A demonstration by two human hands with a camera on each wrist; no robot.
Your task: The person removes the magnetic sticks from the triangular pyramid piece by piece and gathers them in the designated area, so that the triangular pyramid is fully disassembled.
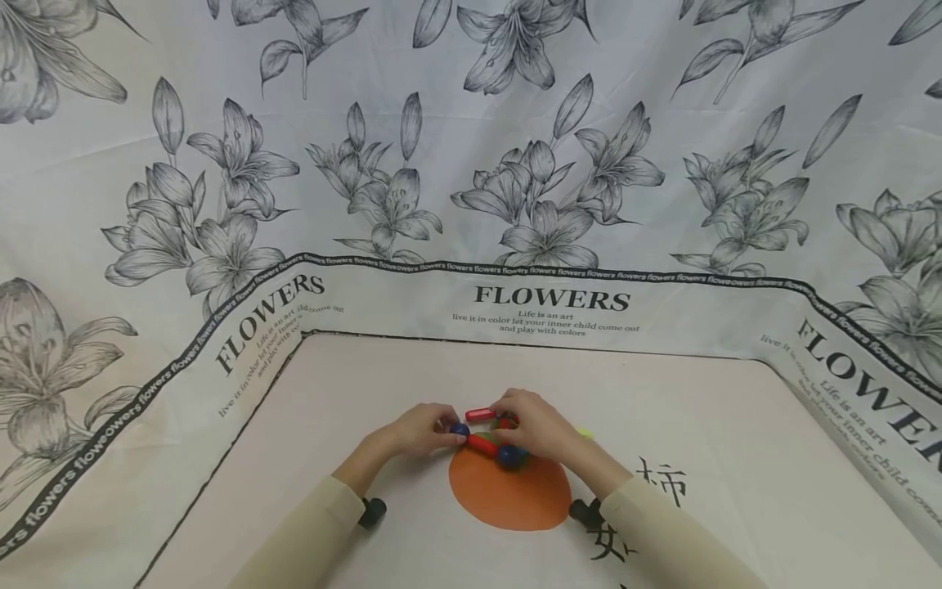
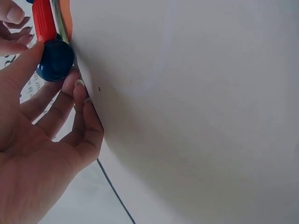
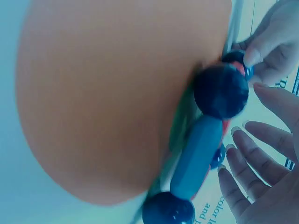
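In the head view my left hand pinches a small blue ball between thumb and fingers. The left wrist view shows this ball joined to a ribbed red rod. That rod runs on to another blue ball. Close over these pieces is my right hand, its fingertips beside a second red rod. Its fingers are spread and fairly straight in the right wrist view, next to a blue rod with a blue ball at one end and another at the other.
Beneath the pieces lies a pale cloth printed with an orange disc and black characters. A yellow bit shows behind the right wrist. Flower-printed fabric rises along the back and sides.
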